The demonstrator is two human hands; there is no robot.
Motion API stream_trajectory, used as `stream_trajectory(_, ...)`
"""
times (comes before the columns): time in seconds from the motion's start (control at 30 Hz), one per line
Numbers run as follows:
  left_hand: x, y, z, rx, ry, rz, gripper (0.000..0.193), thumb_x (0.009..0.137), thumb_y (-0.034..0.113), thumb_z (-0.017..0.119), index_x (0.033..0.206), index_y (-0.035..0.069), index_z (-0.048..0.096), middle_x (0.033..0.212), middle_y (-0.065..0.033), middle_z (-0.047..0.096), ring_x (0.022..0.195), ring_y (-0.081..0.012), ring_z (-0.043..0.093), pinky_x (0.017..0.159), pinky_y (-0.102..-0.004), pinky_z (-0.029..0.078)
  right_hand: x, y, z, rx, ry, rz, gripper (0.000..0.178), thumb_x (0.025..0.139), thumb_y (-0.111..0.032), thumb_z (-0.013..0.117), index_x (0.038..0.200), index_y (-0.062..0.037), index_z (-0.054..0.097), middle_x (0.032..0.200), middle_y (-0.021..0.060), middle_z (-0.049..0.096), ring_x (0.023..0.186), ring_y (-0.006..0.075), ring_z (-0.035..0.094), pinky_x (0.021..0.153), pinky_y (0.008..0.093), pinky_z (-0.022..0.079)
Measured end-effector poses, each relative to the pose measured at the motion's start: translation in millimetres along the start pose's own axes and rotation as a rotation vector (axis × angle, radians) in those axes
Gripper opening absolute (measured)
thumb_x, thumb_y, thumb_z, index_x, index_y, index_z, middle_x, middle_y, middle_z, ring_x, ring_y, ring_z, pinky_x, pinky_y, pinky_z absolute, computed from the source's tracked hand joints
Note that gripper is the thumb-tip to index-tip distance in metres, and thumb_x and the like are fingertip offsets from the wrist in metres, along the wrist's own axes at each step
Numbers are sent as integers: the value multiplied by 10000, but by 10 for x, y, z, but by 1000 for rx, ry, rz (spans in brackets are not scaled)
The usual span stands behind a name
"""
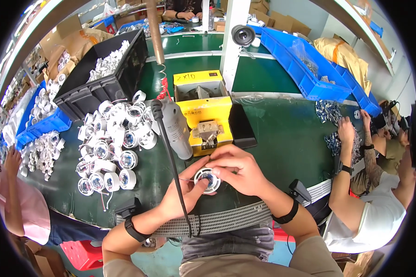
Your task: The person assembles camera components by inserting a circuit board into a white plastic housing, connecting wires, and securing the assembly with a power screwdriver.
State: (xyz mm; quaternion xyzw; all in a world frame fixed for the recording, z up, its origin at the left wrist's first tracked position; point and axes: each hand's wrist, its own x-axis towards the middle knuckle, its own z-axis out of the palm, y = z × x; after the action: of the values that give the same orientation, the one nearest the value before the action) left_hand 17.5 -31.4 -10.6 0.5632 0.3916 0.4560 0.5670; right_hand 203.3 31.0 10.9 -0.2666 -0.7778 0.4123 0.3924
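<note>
A round white plastic housing with a small blue circuit board inside sits between my two hands over the near edge of the green table. My left hand grips it from the left, the thumb pressed into its open face. Thin wires run out of its left side. From the right, my right hand pinches its upper rim with thumb and fingers. Just beyond stands a yellow machine with a metal fixture on its front. A grey electric screwdriver hangs beside the machine, its black cable passing in front of my left hand.
Many similar white housings are heaped at the left, before a black crate of white parts. A blue bin stands at the far right. Co-workers sit on both sides; one's hand is near small blue-and-white parts.
</note>
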Motion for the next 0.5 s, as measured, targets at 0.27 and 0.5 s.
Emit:
stream_trajectory(0.27, 45, -175, -19, -175, 35, -168, 293, 963, 29, 441, 1247, -40, 469, 1063, -99, 626, 985, -169, 625, 855, -291, 524, 620, -330, 457, -285, 214, -166, 804, 707, -246, 799, 1373, -80, 379, 1147, 189, 564, 983, 320, 620, 841, 387, 503)
stream_trajectory(0.5, 90, -231, -45, -289, 71, -240, 312, 953, 6, 433, 1264, 5, 452, 1146, -77, 539, 1006, -166, 581, 871, -322, 553, 775, -296, 557, 187, 451, -278, 572, 867, -144, 614, 1338, 16, 333, 780, 45, 573, 675, 148, 578, 632, 298, 492)
